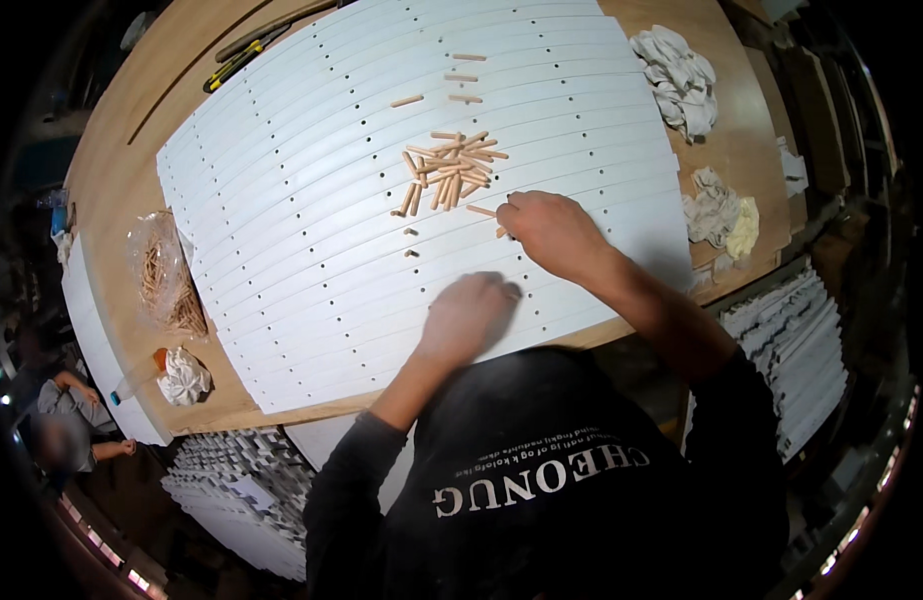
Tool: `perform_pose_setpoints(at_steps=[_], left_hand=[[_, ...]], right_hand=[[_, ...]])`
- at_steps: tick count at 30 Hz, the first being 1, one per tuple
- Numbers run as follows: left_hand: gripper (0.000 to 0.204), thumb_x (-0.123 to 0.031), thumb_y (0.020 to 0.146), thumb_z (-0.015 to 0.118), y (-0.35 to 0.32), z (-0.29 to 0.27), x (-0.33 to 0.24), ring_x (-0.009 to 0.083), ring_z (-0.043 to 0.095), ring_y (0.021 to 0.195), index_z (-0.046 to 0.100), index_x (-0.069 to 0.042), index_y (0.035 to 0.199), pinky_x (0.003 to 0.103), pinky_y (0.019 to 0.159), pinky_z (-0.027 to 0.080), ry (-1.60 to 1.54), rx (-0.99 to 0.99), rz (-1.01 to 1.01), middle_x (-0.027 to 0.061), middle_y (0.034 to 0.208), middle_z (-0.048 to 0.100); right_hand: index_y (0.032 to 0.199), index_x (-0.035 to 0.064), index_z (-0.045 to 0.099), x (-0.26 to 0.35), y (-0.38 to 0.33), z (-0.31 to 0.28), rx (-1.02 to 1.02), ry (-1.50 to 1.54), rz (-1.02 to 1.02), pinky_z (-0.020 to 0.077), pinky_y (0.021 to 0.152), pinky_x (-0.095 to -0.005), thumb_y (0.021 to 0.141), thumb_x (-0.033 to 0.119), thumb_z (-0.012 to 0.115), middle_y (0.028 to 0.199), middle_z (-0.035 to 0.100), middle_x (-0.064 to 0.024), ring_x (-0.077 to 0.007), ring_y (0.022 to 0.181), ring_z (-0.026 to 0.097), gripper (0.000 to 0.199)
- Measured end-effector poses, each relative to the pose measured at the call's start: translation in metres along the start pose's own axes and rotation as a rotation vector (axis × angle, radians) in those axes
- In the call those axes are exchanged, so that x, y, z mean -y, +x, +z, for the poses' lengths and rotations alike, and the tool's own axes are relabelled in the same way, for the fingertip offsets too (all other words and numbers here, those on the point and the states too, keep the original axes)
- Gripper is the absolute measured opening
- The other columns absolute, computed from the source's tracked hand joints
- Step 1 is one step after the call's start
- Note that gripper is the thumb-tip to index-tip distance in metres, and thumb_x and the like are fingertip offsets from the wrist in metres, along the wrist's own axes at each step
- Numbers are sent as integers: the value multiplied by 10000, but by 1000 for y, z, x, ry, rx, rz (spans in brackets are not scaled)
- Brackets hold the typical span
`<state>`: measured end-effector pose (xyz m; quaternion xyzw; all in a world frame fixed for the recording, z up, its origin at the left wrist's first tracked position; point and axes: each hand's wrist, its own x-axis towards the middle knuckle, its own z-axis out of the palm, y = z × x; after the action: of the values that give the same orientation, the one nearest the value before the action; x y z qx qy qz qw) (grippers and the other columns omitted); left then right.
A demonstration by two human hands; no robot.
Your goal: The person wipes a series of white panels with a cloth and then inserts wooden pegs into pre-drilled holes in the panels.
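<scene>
White strips (311,220) lie side by side across the table, with rows of small dark holes. On their middle is a loose pile of wooden dowels (451,165). Several single dowels (468,57) are scattered beyond the pile. Two short dowel ends (411,253) seem to stand up in holes on the near side of it. Just right of the pile, my right hand (551,235) is closed, with dowels (481,210) poking out at its fingertips. My left hand (471,318) hovers over the near strips, smeared by motion, so its fingers cannot be read.
A clear plastic bag of dowels (166,275) sits at the left, near a crumpled white cloth (184,377). Yellow-black cutters (233,65) lie far left. Crumpled cloths (674,80) line the right edge. Stacked white strips (796,350) stand below the table. Another person (71,420) is at far left.
</scene>
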<state>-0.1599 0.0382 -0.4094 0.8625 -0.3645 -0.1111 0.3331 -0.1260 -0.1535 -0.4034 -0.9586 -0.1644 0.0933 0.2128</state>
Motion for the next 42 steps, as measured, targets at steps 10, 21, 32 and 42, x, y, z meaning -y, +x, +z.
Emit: perform_pose_setpoints(at_steps=[10,21,32,42], left_hand=[[66,-79,810,548,-23,-44,53,300,587,756,594,-71,857,408,631,485,297,-46,-324,111,793,565],[56,-65,777,517,8,-54,40,302,618,729,533,-33,820,414,598,517,544,347,-103,129,780,585],[109,-135,833,539,13,-53,46,314,623,687,506,-79,920,413,573,498,459,321,-136,122,687,597],[199,-152,791,668,32,-19,-12,269,582,612,557,-78,938,368,529,452,126,-131,-130,86,726,593]], right_hand=[[1069,78,633,-14,-5,-2,50,629,218,469,743,-300,894,228,527,931,648,-84,-191,761,585,254],[1154,82,552,-8,-38,-4,187,388,319,474,767,-397,942,259,430,934,632,-158,-309,872,603,302],[932,15,504,-2,-28,-4,152,68,168,440,585,-477,919,195,461,679,587,-187,-376,652,584,185],[915,-5,557,29,-22,-31,168,25,94,511,610,-408,833,101,495,716,628,-151,-319,695,638,148]])
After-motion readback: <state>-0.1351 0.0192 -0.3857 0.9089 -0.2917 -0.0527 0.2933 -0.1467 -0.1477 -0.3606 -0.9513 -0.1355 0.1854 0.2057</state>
